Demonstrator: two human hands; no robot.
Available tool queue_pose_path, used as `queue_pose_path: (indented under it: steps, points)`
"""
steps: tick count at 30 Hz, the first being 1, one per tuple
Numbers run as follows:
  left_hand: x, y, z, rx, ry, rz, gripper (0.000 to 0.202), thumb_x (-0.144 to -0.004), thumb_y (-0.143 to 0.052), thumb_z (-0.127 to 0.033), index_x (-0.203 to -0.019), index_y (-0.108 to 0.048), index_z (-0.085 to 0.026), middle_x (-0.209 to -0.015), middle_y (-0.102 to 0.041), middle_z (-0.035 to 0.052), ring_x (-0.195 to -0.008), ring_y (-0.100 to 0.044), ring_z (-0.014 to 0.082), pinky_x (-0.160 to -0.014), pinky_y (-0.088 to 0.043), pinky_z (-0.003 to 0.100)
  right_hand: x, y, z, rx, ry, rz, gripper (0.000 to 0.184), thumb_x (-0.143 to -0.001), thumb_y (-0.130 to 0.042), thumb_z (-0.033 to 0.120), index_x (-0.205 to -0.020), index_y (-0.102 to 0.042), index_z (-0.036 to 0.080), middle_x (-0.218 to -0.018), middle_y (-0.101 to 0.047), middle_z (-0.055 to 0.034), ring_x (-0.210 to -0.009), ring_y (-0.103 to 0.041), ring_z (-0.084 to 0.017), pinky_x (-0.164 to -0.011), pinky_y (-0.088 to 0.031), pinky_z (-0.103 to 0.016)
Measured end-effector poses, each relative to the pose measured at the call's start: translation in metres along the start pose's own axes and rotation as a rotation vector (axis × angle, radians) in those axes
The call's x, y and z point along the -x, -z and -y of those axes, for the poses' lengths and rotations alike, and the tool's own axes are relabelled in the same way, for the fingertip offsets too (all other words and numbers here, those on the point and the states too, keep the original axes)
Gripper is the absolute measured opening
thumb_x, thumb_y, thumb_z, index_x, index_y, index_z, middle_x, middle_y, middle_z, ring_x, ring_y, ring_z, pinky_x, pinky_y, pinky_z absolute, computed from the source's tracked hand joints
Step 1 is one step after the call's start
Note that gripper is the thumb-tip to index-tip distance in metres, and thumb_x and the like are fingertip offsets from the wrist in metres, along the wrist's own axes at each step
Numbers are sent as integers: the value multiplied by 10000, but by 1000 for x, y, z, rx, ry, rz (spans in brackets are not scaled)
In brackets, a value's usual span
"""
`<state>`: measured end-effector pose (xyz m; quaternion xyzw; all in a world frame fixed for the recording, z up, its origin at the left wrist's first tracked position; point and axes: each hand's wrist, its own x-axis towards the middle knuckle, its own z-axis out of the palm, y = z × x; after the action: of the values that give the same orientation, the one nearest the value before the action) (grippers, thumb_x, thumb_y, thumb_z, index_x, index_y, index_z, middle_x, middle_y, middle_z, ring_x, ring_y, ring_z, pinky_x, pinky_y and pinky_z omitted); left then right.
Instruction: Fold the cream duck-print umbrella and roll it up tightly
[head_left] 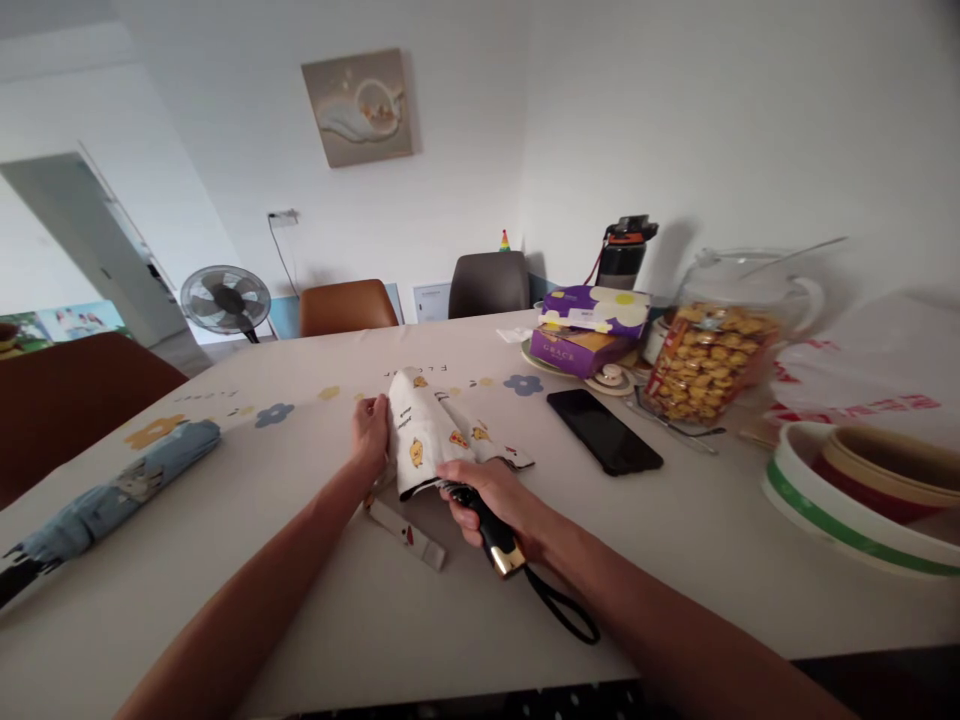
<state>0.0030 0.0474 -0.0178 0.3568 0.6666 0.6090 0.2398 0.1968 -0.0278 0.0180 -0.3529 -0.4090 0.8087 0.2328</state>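
Note:
A white folding umbrella point(420, 425) with yellow duck prints lies loosely folded over the middle of the table, its black handle point(491, 530) with a gold end pointing toward me. My right hand point(480, 490) is closed around the top of the handle and the lower edge of the canopy. At the umbrella's left side, my left hand point(370, 432) grips the fabric, its fingertips partly hidden. A loose white strap point(409, 535) of printed fabric hangs below. From the handle's end, a black wrist loop point(566, 605) rests on the table.
A folded blue umbrella point(124, 490) lies at the left. To the right are a black phone point(604, 430), a purple tissue pack point(596, 308), a snack jar point(712, 350), a dark bottle point(624, 255) and a green-striped white bowl point(832, 530). Chairs point(349, 305) stand beyond the table point(315, 620).

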Motion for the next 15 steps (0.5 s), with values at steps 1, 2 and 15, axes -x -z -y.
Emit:
queue_pose_path:
  steps: [1,2,15]
  points:
    - [1,1,-1,12,-17,-17,187,-755,-490,-335,-855,-523,-181,-780,-549,25,-685,-508,147,-620,-408,281,-1,1,1,18,18,-39,271,-820,-515,325,-623,-465,147,-372,-412,39,-299,-366,-69,-309,-331,-180]
    - [2,2,-2,21,-59,-47,162,-743,-494,-274,-879,-518,-189,-805,-547,24,-709,-513,143,-652,-417,283,-1,1,1,39,44,-92,266,-811,-525,322,-618,-455,153,-370,-422,35,-294,-369,-73,-304,-331,-185]
    - [87,-29,-63,187,85,449,266,-731,-597,-407,-778,-572,-146,-698,-613,74,-691,-595,214,-596,-476,316,-17,4,-9,230,214,-396,244,-738,-625,359,-649,-502,168,-364,-472,11,-273,-437,-121,-248,-379,-226]
